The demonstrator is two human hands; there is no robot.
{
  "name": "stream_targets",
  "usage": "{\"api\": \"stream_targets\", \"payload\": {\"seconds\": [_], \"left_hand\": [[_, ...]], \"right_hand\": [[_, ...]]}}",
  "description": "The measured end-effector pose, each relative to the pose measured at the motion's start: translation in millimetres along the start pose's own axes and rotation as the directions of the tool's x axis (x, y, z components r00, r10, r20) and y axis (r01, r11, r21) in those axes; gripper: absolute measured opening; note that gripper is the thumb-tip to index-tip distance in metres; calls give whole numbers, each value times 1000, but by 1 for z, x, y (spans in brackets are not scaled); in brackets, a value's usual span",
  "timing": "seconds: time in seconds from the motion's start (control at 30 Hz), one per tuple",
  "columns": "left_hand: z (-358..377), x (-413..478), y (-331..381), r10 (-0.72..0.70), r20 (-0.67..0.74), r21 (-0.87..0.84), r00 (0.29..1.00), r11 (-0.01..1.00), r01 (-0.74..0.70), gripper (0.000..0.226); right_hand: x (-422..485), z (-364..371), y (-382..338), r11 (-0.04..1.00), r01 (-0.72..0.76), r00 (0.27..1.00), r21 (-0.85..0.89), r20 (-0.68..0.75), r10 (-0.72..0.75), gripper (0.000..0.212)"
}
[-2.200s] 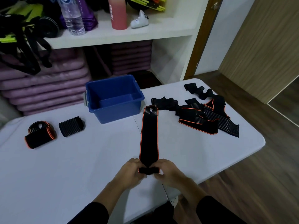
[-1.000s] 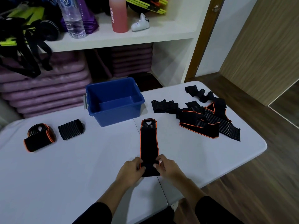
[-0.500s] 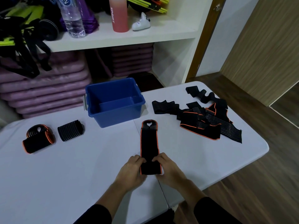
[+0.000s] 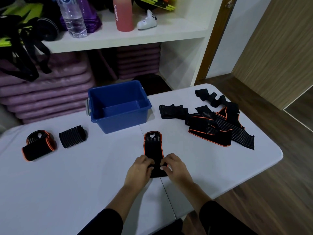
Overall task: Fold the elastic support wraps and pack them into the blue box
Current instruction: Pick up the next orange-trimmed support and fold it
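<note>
Wrap [image 4: 153,150] seemingly gripped by both hands

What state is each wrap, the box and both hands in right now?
blue box: open, nothing visible inside
orange-edged wrap: partly rolled, far end flat
left hand: gripping the roll
right hand: gripping the roll
two rolled wraps: finished, on table
wrap pile: loose, tangled

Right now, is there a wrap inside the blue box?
No, the blue box shows only its bare blue floor, and the two rolled wraps sit on the table left of it.
</note>
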State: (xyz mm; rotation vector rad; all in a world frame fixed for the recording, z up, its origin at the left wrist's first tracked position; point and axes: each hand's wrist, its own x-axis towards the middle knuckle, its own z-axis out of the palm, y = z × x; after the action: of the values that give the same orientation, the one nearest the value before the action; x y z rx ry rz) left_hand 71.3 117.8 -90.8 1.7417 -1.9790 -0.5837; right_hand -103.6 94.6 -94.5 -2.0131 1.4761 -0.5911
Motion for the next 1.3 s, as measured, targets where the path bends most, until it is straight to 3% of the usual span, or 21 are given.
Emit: {"api": "stream_targets", "payload": {"seconds": [0.1, 0.17, 0.23, 0.37, 0.53, 0.6, 0.67, 0.77, 0.93, 1.1, 1.3], "left_hand": [[1, -5, -10, -14, 133, 73, 991, 997, 5, 59], [1, -6, -14, -62, 217, 168, 974, 986, 25, 69], [2, -5, -16, -93, 202, 159, 975, 985, 61, 65], [-1, -1, -17, -146, 194, -63, 970, 985, 161, 57], [-8, 7, -19, -406, 319, -418, 857, 751, 511, 10], [-10, 9, -21, -484, 296, -464, 824, 681, 566, 18], [-8, 13, -20, -544, 244, -427, 803, 683, 593, 32], [-3, 17, -19, -605, 108, -295, 789, 738, 606, 37], [2, 23, -22, -491, -37, -300, 870, 836, 459, 36], [-2, 19, -26, -511, 77, -496, 856, 725, 478, 49], [-15, 23, -31, -513, 63, -519, 856, 716, 467, 49]], "right_hand": [[-1, -6, 6, 999, 40, 991, -21, 130, -37, 39], [-2, -8, 11, 997, 66, 969, -43, 243, -54, 56], [-1, -7, 11, 994, 98, 964, -49, 253, -83, 57], [7, -5, 7, 997, 76, 972, -19, 223, -70, 51], [19, -10, 4, 989, -114, 952, 90, 295, 83, 44], [25, -8, 1, 963, -208, 940, 173, 307, 148, 34], [33, -1, -1, 958, -240, 943, 157, 270, 192, 32], [41, 7, -3, 960, -252, 954, 119, 196, 227, 42], [47, 11, -6, 980, -143, 953, 139, 286, 98, 67], [52, 13, -10, 976, -118, 963, 182, 262, 68, 63], [64, 19, -19, 960, -147, 966, 237, 243, 88, 65]]}}
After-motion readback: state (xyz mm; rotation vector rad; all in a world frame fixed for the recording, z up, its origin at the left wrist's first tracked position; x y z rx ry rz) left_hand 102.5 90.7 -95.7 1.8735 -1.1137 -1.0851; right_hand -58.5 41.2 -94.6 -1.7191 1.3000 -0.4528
